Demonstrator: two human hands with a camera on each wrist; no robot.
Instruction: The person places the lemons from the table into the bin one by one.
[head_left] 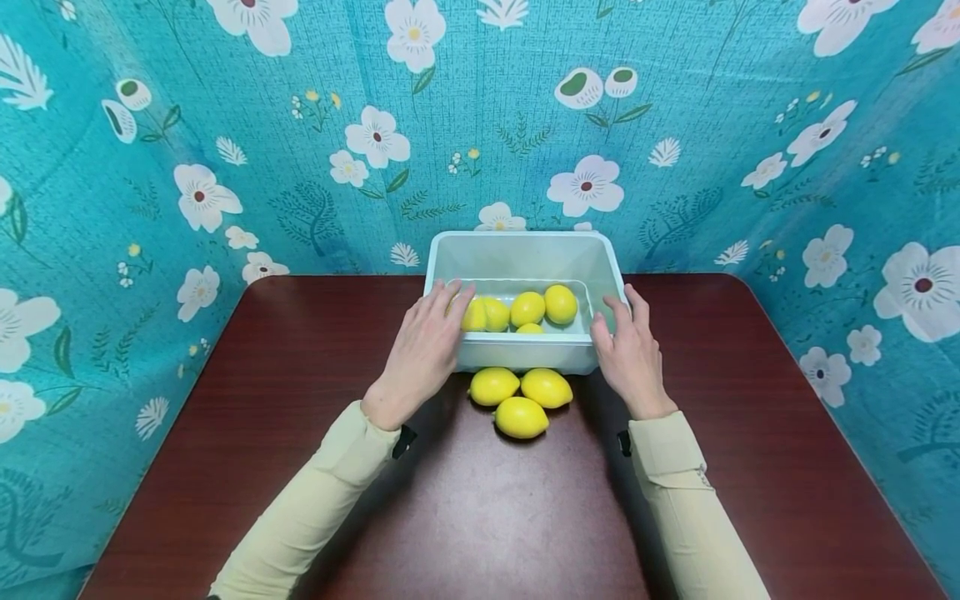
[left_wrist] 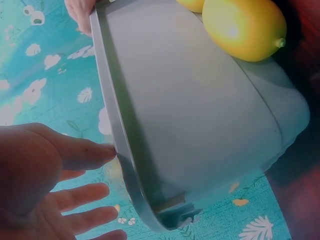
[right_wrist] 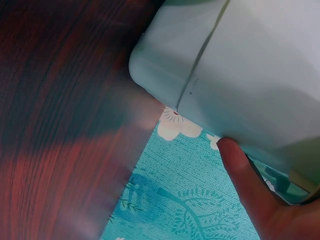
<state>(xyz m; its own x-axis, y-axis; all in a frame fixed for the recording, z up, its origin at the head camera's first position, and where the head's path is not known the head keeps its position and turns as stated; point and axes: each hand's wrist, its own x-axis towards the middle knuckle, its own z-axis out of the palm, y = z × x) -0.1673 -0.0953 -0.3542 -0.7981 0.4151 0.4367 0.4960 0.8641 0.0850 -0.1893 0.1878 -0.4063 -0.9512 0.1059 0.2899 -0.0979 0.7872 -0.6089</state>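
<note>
Toward the far edge of a dark reddish-brown, wood-grained table (head_left: pixel 300 358), in front of a teal floral cloth (head_left: pixel 480 108), stands a pale grey-blue rectangular bin (head_left: pixel 528 354), seemingly plastic, with a person reaching out to both ends of it. The left hand (head_left: pixel 423 337) lies over the left end, its fingers extended; the left wrist view shows the thumb (left_wrist: pixel 87 154) at the rim and the other fingers spread apart beyond it, so I see no firm clamp there. The right hand (head_left: pixel 632 358) is at the opposite end, thumb and fingers spread about the near corner, and the right wrist view has one fingertip (right_wrist: pixel 229 147) against the wall. How hard either presses, I cannot tell from here. Inside the bin sit bright yellow lemons (head_left: pixel 561 304), at least five that I can count, the leftmost partly covered by fingers. Just outside the near wall, three more yellow lemons (head_left: pixel 522 417) are bunched on the table, held by nobody. As I judge it, things are partway along: if the fruit all belongs together, most is in the bin, and those three are left to deal with.
</note>
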